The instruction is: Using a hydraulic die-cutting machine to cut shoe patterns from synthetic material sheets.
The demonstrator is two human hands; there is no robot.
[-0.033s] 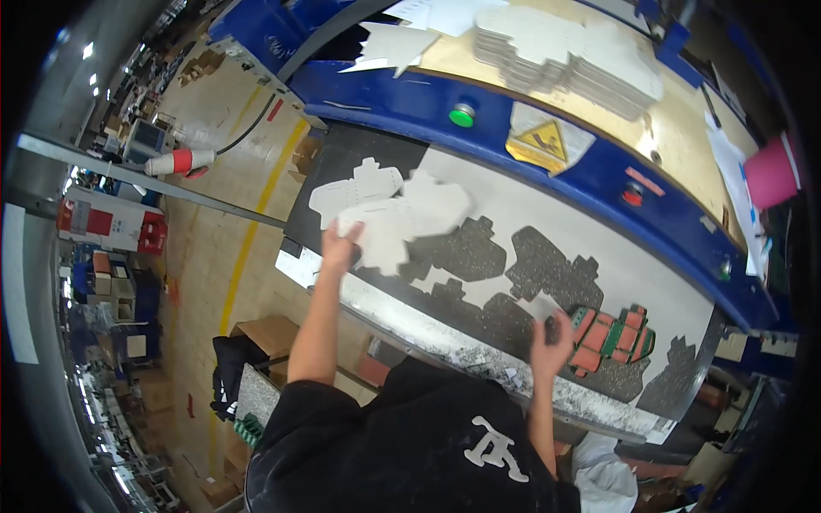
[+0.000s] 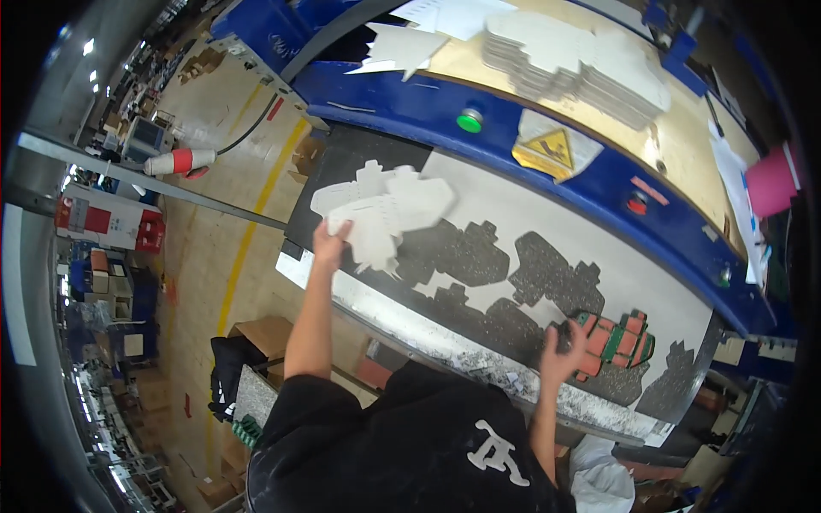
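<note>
My left hand is closed on the near edge of some pale, die-cut cardboard blanks. They overlap in a loose bunch above the left part of the dark work surface. My right hand is at the left end of a cutting die with reddish pads and green edging. Its thumb and fingers are curved and apart, with nothing visible between them. Whether the fingertips touch the die, I cannot tell. A light cardboard sheet lies on the surface, with several blank-shaped openings showing the dark speckled bed.
Behind the sheet runs a blue machine beam with a green button and a red button. Stacked blanks rest on the wooden top above it. Scraps litter the metal front ledge. A pink container stands at right.
My right hand has moved slightly right and nearer the die; the small white piece at its fingers no longer shows. My left hand has shifted slightly left with the blanks, which lie closer together.
</note>
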